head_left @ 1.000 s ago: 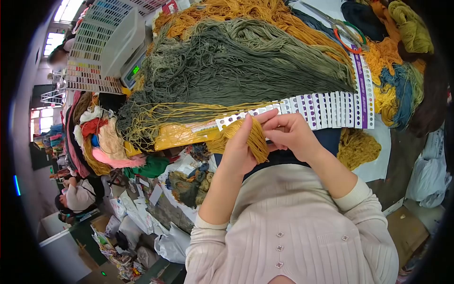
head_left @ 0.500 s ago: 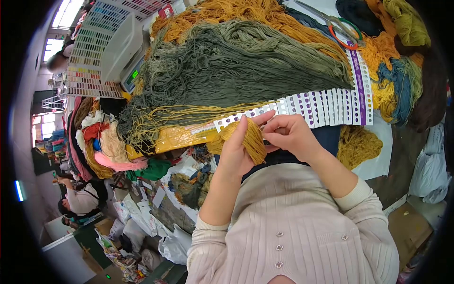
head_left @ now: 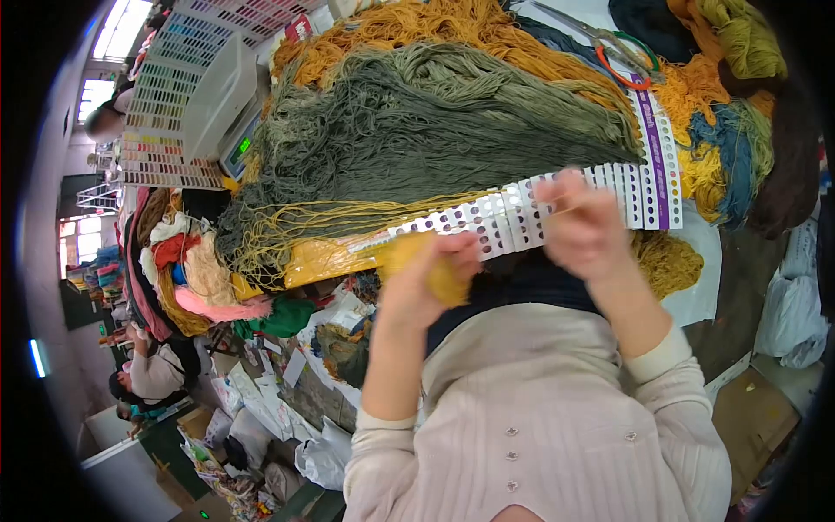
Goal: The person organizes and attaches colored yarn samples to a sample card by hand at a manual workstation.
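Observation:
My left hand (head_left: pixel 417 283) is closed around a small hank of mustard-yellow yarn (head_left: pixel 450 285), smeared by motion. My right hand (head_left: pixel 584 230) is raised to the right, apart from the hank. Its fingers are curled but too blurred to show whether a strand is between them. Beneath both hands runs a row of white punched cards (head_left: pixel 513 216) along the table's near edge. Just beyond lies a large spread of grey-green yarn (head_left: pixel 417 130), with loose yellow strands (head_left: pixel 348 213) across its near side.
Orange yarn (head_left: pixel 417 26) and scissors (head_left: pixel 600 39) with red and green handles lie at the far side. A scale (head_left: pixel 237 152) and a colour chart (head_left: pixel 161 104) stand left. More yarn (head_left: pixel 735 152) is heaped right. Another person (head_left: pixel 156 374) is in the left background.
My hands have moved apart. The right hand has gone up and right, away from the yellow hank, which stays in my left hand slightly further left.

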{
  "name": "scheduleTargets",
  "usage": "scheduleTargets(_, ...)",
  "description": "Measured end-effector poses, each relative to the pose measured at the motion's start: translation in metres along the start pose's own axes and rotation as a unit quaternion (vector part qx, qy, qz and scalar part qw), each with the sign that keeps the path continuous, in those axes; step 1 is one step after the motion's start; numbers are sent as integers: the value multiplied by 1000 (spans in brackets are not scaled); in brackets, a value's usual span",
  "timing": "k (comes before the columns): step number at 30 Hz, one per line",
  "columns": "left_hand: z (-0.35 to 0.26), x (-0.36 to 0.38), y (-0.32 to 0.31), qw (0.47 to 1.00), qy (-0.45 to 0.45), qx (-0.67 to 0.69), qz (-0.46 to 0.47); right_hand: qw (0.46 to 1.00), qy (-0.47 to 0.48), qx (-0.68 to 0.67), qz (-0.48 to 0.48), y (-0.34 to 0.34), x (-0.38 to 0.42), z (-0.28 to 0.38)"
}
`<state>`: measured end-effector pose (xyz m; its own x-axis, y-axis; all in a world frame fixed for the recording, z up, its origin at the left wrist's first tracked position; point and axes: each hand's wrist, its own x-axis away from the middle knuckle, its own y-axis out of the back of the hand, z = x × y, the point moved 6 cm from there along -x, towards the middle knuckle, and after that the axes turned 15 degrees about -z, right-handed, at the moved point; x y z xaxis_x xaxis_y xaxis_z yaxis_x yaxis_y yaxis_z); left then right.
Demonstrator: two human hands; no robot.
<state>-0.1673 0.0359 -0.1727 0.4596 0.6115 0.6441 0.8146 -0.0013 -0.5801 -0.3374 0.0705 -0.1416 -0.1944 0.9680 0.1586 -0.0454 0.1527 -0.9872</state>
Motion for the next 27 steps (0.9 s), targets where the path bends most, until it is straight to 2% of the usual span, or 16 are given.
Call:
scheduleTargets(2, -58, 15, 27, 993, -105, 52, 7, 993, 99, -48, 33, -19, 22, 71)
scheduleTargets(3, -93, 19, 64, 977, -185, 80, -72, 976, 208, -8, 70, -40, 41, 126)
scheduleTargets(4, -115, 21, 84, 922, -52, 383, -9, 942, 322, 25, 96, -60, 63, 180)
scheduleTargets(5, -130, 31, 83, 918, -74, 386, 46, 897, 426, 43, 112, -78, 87, 232)
scheduleTargets(6, -141, 39, 75, 911, -94, 387, 104, 840, 532, 84, 59, -76, 114, 268)
scheduleTargets(8, -118, 32, 32, 952, -129, 261, 92, 857, 481, 165, 80, -88, 98, 247)
scheduleTargets(9, -96, 15, 20, 978, -99, 174, 57, 640, 615, 448, -112, -77, 77, 207)
scheduleTargets(10, -70, 1, 1, 988, -143, -51, -25, 311, 596, 723, -164, -63, 53, 162)
scheduleTargets(11, -46, -15, -17, 981, -81, -171, -41, 470, 484, 708, -206, -37, 25, 132)
scheduleTargets(12, -23, -31, -32, 970, -53, -238, -25, 593, 367, 662, -274, -8, 2, 98)
scheduleTargets(13, -6, -45, -36, 946, -48, -314, -70, 616, 347, 654, -270, 25, -9, 78)
scheduleTargets(14, 9, -54, -40, 925, -16, -363, -109, 563, 385, 683, -260, 45, -14, 61)
scheduleTargets(16, 34, -75, -38, 916, 21, -388, -98, 454, 390, 773, -210, 52, -14, 38)
scheduleTargets(19, 41, -88, -42, 913, -8, -402, -68, 389, 450, 782, -185, 47, -8, 33)
scheduleTargets(25, 36, -86, -38, 932, 1, -346, -108, 363, 455, 804, -122, 34, -4, 19)
scheduleTargets(27, 40, -91, -37, 936, 2, -333, -115, 382, 440, 805, -113, 37, -4, 20)
